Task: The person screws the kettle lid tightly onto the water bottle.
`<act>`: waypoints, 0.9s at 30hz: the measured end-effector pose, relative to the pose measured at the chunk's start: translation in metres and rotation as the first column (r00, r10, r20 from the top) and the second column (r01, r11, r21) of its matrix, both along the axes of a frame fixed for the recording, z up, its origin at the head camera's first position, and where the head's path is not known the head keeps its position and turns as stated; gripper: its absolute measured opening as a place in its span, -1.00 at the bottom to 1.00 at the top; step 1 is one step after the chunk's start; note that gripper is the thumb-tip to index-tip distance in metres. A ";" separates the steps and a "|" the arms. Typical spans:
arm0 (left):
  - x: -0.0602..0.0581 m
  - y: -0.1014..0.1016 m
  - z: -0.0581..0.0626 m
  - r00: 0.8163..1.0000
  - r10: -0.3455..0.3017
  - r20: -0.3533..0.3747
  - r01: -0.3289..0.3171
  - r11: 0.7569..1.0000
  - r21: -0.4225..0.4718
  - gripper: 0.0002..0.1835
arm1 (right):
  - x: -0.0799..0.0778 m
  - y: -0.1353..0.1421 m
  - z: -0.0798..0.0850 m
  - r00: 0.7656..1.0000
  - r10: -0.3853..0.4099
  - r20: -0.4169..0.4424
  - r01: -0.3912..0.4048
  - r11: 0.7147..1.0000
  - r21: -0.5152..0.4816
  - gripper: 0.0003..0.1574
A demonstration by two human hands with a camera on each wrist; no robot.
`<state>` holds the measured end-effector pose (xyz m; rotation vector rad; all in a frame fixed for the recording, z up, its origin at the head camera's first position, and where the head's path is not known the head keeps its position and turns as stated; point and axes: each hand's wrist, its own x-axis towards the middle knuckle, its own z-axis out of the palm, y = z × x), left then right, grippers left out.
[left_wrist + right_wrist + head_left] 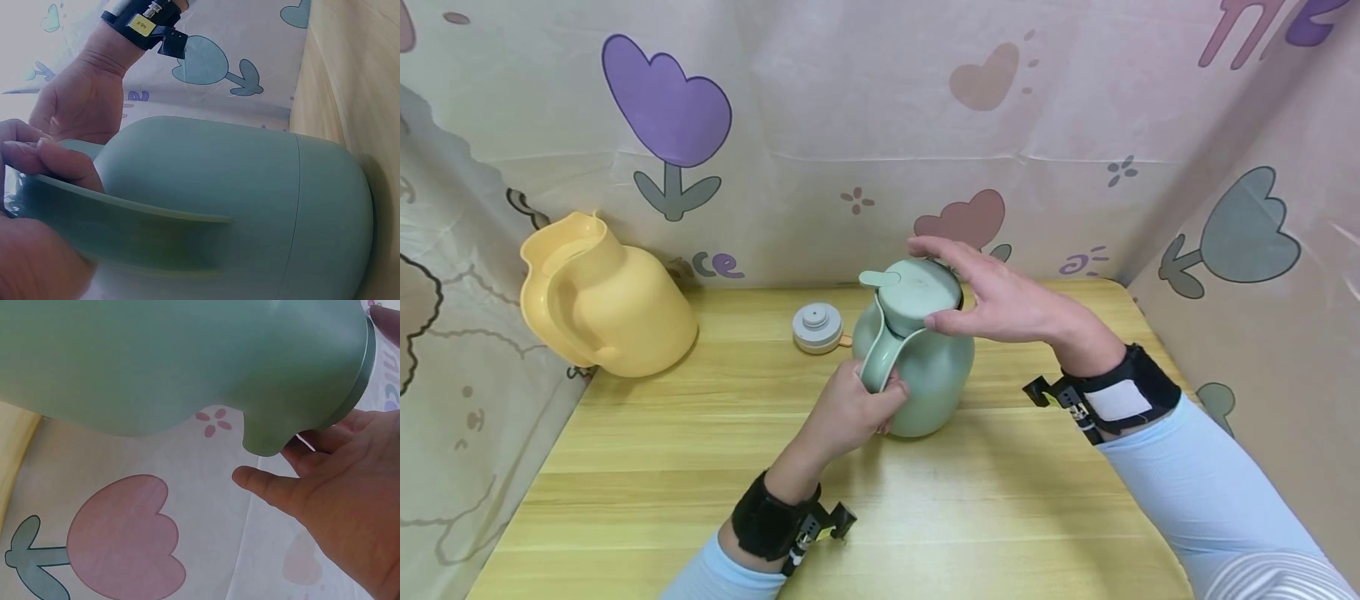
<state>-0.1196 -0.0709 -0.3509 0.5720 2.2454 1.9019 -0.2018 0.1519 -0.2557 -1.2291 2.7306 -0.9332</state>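
A sage-green thermos jug (929, 387) stands upright on the wooden table, its round lid (919, 292) on top with a small tab pointing left. My left hand (853, 408) grips the jug's handle (880, 360); the left wrist view shows fingers wrapped around that handle (144, 234) close up. Over the lid spreads my right hand (1000, 296), thumb at the near edge and the other fingers extended past the far edge. In the right wrist view this hand (350, 487) lies beside the lid and the spout (265, 437), its fingers mostly straight.
A grey round stopper (817, 327) with a small orange tab lies left of the green jug. Farther left stands a yellow jug (625, 308) with no lid on its mouth. A printed cloth (820, 108) hangs behind the wooden table (685, 467) and along both sides.
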 end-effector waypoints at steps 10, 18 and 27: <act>0.000 -0.001 0.001 1.000 -0.002 0.003 0.002 1.000 -0.003 -0.79 | -0.002 -0.007 -0.003 0.992 -0.106 -0.074 0.107 0.994 0.011 0.15; 0.000 -0.001 0.000 1.000 -0.011 -0.012 0.012 1.000 0.007 -0.79 | 0.001 -0.003 0.000 0.999 -0.038 -0.015 0.037 0.999 -0.025 0.06; 0.000 -0.001 0.000 1.000 -0.003 0.007 0.003 1.000 0.004 -0.80 | 0.001 -0.003 -0.001 1.000 -0.029 -0.010 0.029 0.999 -0.030 0.03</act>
